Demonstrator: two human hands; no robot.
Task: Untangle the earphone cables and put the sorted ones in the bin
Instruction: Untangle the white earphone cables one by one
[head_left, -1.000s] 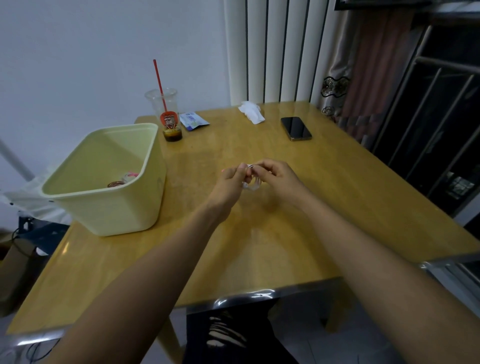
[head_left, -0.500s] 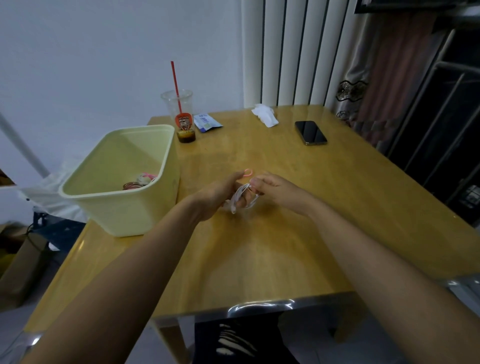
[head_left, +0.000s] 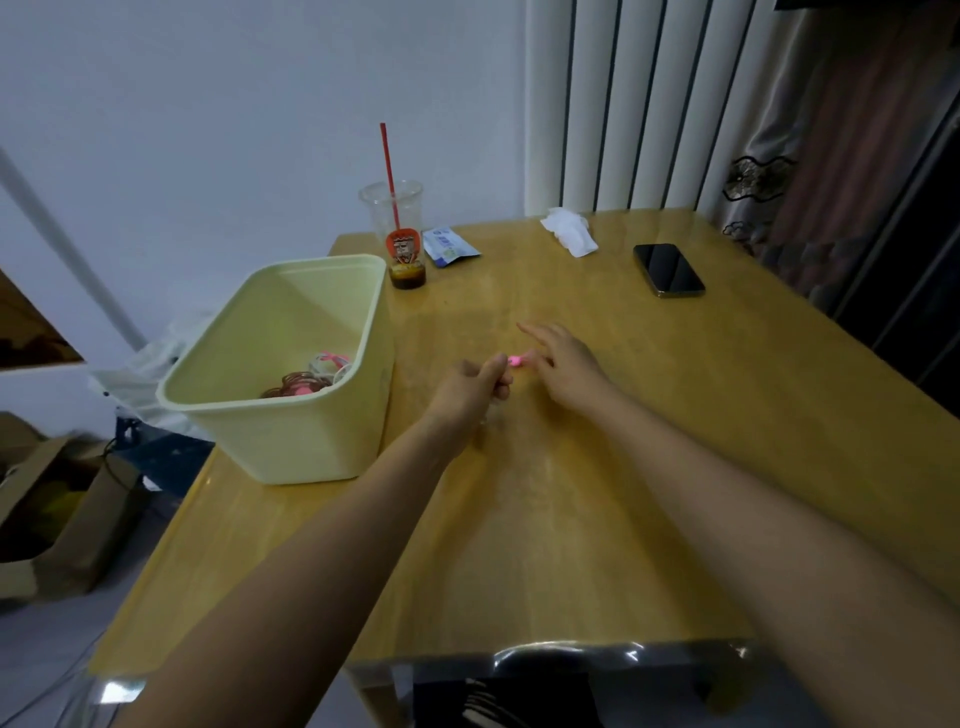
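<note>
My left hand (head_left: 475, 382) is curled round a coiled earphone cable above the middle of the wooden table (head_left: 649, 415); only its pink earbud end (head_left: 517, 361) pokes out past my fingers. My right hand (head_left: 563, 358) hovers just to the right with its fingers spread and straight, holding nothing. The pale yellow bin (head_left: 291, 441) stands to the left of my left hand. Inside it lie coiled cables (head_left: 306, 382), one brownish and one pink and white.
At the table's back stand a plastic cup (head_left: 397, 234) with a red straw, a blue sachet (head_left: 447, 249), a crumpled tissue (head_left: 569, 234) and a black phone (head_left: 667, 270). Cardboard boxes (head_left: 47, 509) sit on the floor at left.
My right hand has let go of the cable and spread its fingers. My left hand has closed round the coil and shifted toward the bin.
</note>
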